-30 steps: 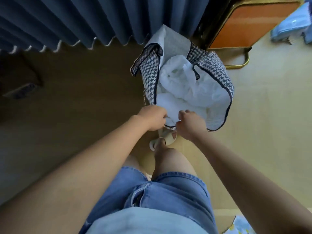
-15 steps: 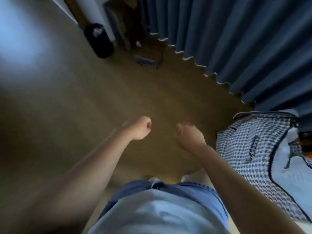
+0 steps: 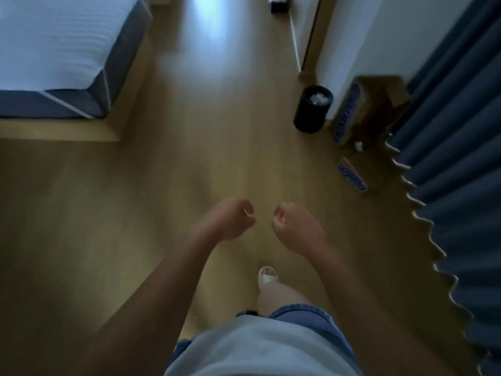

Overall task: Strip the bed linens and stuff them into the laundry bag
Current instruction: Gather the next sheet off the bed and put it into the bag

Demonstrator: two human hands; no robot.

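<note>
Both fists are up in front of the body: the left hand (image 3: pixel 227 221) and the right hand (image 3: pixel 296 226) are curled tight, close together, holding nothing. The bed (image 3: pixel 54 42) sits at the upper left, white on top with a grey side. Over on the right, a black bin (image 3: pixel 311 109) stands just beside a cardboard box (image 3: pixel 360 109); its blue lettering is too blurred to read.
</note>
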